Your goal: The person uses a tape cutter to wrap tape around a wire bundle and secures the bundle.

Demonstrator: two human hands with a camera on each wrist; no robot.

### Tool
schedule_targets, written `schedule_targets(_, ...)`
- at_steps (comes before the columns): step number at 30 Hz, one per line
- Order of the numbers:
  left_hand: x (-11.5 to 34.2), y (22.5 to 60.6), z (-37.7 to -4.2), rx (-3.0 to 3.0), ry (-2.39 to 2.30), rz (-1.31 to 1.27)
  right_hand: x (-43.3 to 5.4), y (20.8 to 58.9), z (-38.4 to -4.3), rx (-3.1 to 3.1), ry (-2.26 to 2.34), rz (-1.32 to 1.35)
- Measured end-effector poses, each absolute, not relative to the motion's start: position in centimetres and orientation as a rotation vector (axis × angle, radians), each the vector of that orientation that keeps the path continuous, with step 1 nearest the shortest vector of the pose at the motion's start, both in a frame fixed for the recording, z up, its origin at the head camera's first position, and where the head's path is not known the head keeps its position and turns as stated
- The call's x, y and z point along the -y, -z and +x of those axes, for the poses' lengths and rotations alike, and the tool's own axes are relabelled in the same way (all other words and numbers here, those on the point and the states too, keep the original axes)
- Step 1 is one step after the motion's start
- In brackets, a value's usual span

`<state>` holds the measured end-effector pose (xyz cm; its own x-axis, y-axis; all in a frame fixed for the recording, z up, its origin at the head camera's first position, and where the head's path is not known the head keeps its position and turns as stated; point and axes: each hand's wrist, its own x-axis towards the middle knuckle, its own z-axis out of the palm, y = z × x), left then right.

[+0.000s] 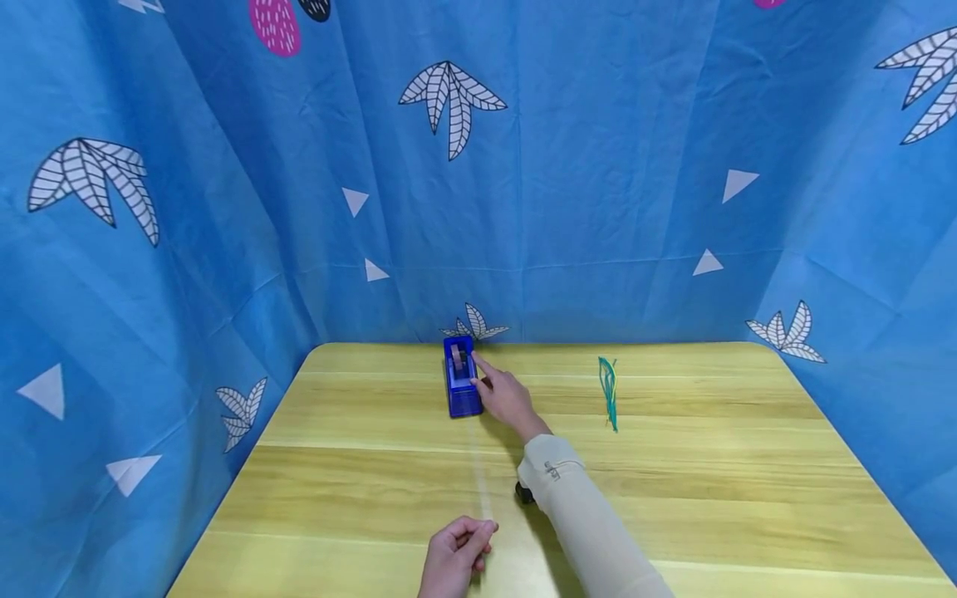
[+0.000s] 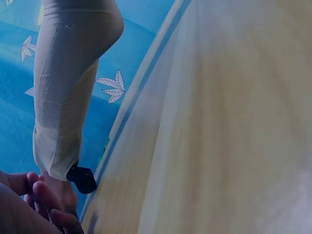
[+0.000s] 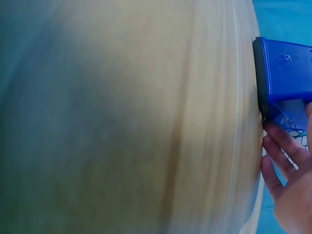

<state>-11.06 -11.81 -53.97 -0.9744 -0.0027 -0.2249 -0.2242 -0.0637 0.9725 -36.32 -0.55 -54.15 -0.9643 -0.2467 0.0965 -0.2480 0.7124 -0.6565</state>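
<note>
A blue tape dispenser [image 1: 465, 404] with a roll of tape inside stands at the back of the table, left of centre. My right hand [image 1: 508, 399] holds its right side, the index finger stretched along the rim and the thumb nearer the front. In the right wrist view the other fingers [image 3: 279, 148] lie low beside the dispenser [image 3: 290, 73]. A clear strip of tape [image 1: 481, 477] runs from the dispenser's front toward me. Near the front of the table my left hand [image 1: 458, 552] pinches its end between thumb and index finger.
A loose bundle of green and yellow strands [image 1: 609, 394] lies on the wooden table [image 1: 710, 465], to the right of my right hand. Blue patterned cloth [image 1: 598, 166] hangs behind and along both sides. A small black device [image 1: 525, 493] sits under the right sleeve.
</note>
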Motion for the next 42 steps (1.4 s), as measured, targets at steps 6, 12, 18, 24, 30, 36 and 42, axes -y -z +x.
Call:
schedule_targets(6,12.0,54.6,-11.3,-1.996,-2.153,-0.209,0.7,54.1,-36.3,2.905,-1.108,0.411)
schedule_targets(12,12.0,55.2,-11.3,-1.983,-2.166,-0.193,0.7,54.1,-36.2,2.907,-1.119,0.403)
schedule_targets(18,12.1,55.5,-11.3,-1.968,-2.198,-0.188,0.7,54.1,-36.2,2.907,-1.119,0.400)
schedule_targets(24,12.1,55.4,-11.2,-1.962,-2.198,-0.178,0.7,54.0,-36.3,2.908,-1.122,0.403)
schedule_targets(30,12.1,55.2,-11.2,-1.963,-2.195,-0.192,0.7,54.1,-36.3,2.911,-1.086,0.417)
schedule_targets(36,11.9,55.2,-11.1,-1.953,-2.197,-0.197,0.6,54.0,-36.2,2.923,-0.998,0.414)
schedule_targets(42,11.8,55.3,-11.1,-1.961,-2.188,-0.206,0.6,53.9,-36.1,2.912,-0.942,0.454)
